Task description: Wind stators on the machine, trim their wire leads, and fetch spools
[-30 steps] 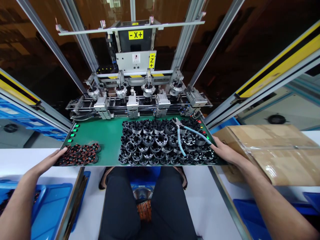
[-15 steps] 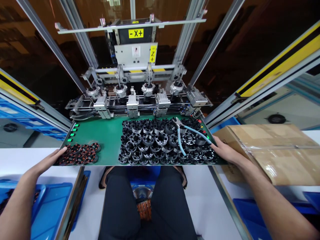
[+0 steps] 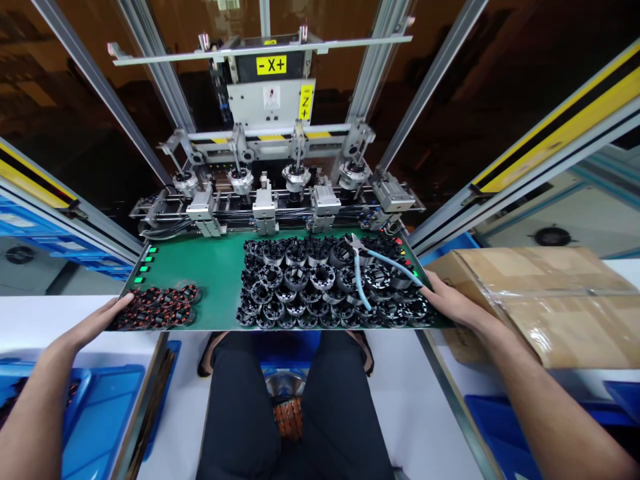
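Observation:
My left hand (image 3: 111, 313) rests at the left edge of the green work surface (image 3: 217, 267), fingers stretched out beside a cluster of copper-wound motor stators (image 3: 163, 308). At the opposite edge lies my right hand (image 3: 443, 297), its visible fingers extended and most of the others hidden; it appears to hold nothing. Its fingertips are close to one handle of the blue-handled cutting pliers (image 3: 361, 277), though whether they touch I cannot tell. The pliers lie with jaws apart on rows of black ring-shaped stator cores (image 3: 296, 280), which have no visible winding.
Behind the surface stands a winding machine with several spindles (image 3: 296, 177). Green buttons (image 3: 145, 268) line the left edge. A taped cardboard box (image 3: 555, 300) stands at right. Blue trays (image 3: 107, 413) are at lower left. Yellow-striped posts (image 3: 560, 123) flank the station.
The view has shifted very slightly. My hands, the pliers and the parts keep their places.

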A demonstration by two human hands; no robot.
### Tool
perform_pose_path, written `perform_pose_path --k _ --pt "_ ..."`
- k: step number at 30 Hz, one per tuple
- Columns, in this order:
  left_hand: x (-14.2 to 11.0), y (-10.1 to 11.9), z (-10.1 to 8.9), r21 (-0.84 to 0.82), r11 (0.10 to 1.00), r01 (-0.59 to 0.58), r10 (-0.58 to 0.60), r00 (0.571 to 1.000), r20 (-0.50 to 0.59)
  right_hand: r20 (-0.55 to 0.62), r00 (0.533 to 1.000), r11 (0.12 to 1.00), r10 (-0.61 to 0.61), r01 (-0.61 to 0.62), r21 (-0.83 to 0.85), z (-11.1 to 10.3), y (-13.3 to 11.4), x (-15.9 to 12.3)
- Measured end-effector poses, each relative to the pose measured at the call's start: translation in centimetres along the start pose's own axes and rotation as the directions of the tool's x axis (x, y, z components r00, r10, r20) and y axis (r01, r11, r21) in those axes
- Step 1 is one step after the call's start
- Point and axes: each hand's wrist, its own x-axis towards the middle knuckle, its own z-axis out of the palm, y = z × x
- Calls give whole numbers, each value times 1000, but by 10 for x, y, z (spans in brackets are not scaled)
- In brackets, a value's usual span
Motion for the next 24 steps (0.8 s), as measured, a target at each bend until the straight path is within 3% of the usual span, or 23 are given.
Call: perform_pose_path --k 24 --pt "-7 10 2 13 1000 13 -13 1000 -5 13 1000 1000 -18 17 25 -1 1 -1"
